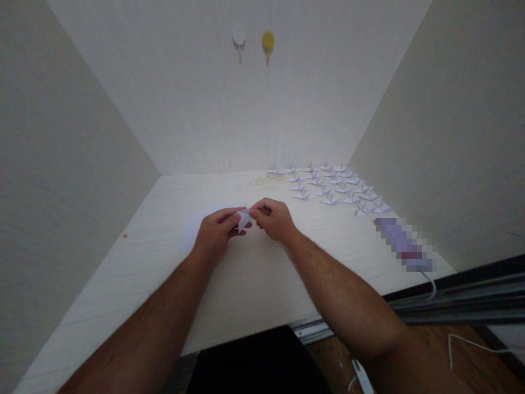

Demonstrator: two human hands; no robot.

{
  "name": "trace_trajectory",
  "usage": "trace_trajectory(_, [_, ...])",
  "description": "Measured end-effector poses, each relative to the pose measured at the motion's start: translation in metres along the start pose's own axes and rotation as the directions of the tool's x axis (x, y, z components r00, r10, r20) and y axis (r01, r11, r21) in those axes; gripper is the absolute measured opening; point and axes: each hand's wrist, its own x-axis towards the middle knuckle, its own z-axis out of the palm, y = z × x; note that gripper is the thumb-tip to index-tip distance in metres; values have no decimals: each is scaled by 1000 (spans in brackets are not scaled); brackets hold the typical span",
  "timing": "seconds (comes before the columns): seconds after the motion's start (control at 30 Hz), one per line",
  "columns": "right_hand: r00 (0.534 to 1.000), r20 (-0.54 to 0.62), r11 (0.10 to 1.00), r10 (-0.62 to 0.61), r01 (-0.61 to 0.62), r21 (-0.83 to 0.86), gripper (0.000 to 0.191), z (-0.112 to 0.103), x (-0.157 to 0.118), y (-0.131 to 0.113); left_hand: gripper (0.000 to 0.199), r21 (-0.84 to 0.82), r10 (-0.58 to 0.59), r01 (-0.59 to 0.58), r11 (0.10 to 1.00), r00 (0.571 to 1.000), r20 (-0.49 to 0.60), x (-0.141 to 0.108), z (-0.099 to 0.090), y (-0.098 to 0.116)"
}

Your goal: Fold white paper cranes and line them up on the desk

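A small piece of folded white paper [243, 220] is held up over the middle of the white table [246, 295]. My left hand [219, 230] grips it from the left between thumb and fingers. From the right, my right hand [273, 219] pinches its upper right corner between thumb and forefinger. The paper narrows to a point at the bottom; its finer folds are too small to make out. Several folded white paper cranes [328, 186] stand in rows at the table's back right.
A blurred-out purple object [404, 243] lies near the right edge, with a white cable [430, 284] running from it. A small orange spot [125, 236] marks the left side. Walls enclose the table on three sides; a white hook [238, 35] and a yellow hook [268, 41] are on the back wall.
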Motion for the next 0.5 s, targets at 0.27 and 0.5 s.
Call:
trace_trajectory(0.27, [984, -100, 961, -147, 118, -250, 10, 1, -4, 0, 34, -53, -15, 18, 998, 998, 65, 1, -2, -5])
trace_trajectory(0.5, [950, -19, 908, -313, 294, -300, 5, 0, -5, -2, 30, -102, -2, 5, 995, 1000, 29, 2, -1, -4])
